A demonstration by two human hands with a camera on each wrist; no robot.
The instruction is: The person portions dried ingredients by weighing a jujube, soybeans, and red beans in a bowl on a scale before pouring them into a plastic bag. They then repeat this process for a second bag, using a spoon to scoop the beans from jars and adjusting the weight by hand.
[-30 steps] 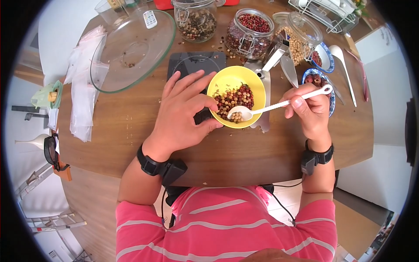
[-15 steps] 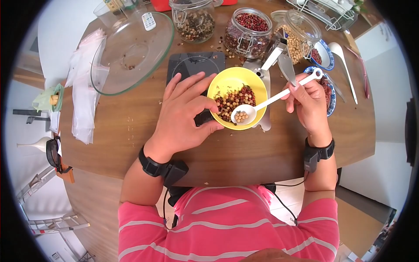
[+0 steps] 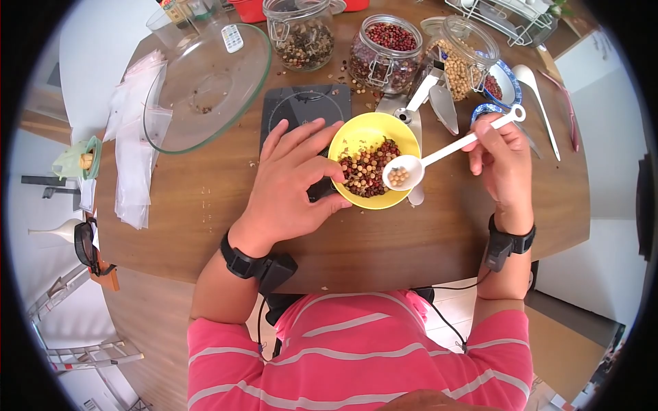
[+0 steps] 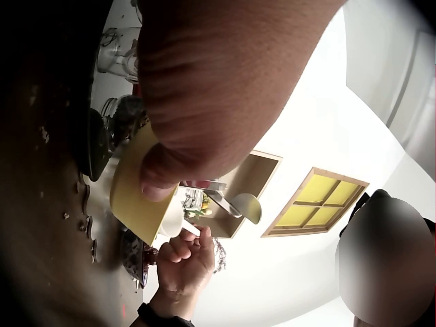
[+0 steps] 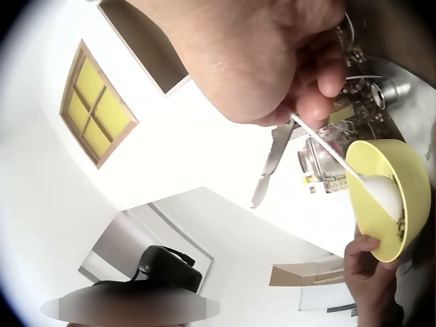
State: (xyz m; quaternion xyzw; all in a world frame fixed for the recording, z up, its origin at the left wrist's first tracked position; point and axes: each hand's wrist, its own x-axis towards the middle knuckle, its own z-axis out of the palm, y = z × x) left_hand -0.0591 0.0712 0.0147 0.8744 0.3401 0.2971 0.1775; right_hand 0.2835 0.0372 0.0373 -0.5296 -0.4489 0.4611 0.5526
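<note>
My left hand [image 3: 284, 181] pinches the near-left rim of a small yellow bowl [image 3: 367, 128] between thumb and index finger, its other fingers spread over a black digital scale [image 3: 307, 103]. Red, tan and dark peppercorn-like seeds [image 3: 363, 168] lie in the bowl. My right hand [image 3: 506, 161] grips a white spoon [image 3: 452, 147] by its handle, well back toward the looped end. Several pale round seeds [image 3: 398, 176] sit in the spoon's head, which overlaps the bowl's right side in the head view. The right wrist view shows the spoon [image 5: 383, 194] reaching over the bowl's rim.
Behind the bowl stand clip-top jars with dark mixed seeds [image 3: 301, 51], red seeds [image 3: 387, 65] and tan seeds [image 3: 458, 75]. A glass lid [image 3: 219, 130] and plastic bags [image 3: 132, 185] lie left. Blue-patterned dishes [image 3: 513, 75] and another white spoon [image 3: 541, 113] are right.
The spoon, carrying pale seeds, has risen from the mix and shifted toward the bowl's right side. My right hand has moved slightly right; the left hand keeps its grip on the bowl.
</note>
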